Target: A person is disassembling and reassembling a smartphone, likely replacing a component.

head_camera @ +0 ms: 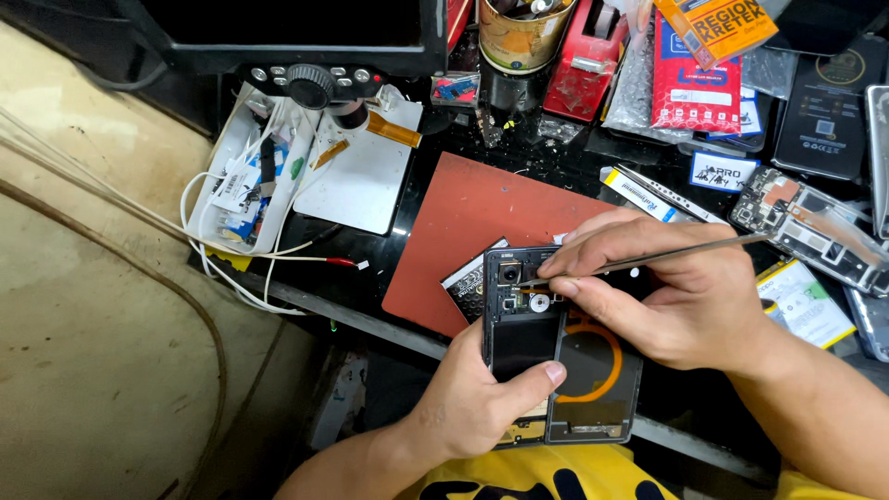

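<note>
An opened black smartphone (593, 370), back cover off, shows its camera module, a small round part and an orange coil ring. My left hand (482, 398) grips its lower left side, thumb lying across the dark battery area. My right hand (667, 296) pinches thin metal tweezers (676, 252), their tips touching the board near the camera at the phone's upper end. The phone hangs partly over the front edge of a red work mat (463, 222).
A white tray (213, 218) of small parts and white cables sits at the left. A microscope base (310, 83), a tin can (519, 37), a red tape dispenser (583, 65), packaged spare parts and another opened phone (815, 227) crowd the bench's back and right.
</note>
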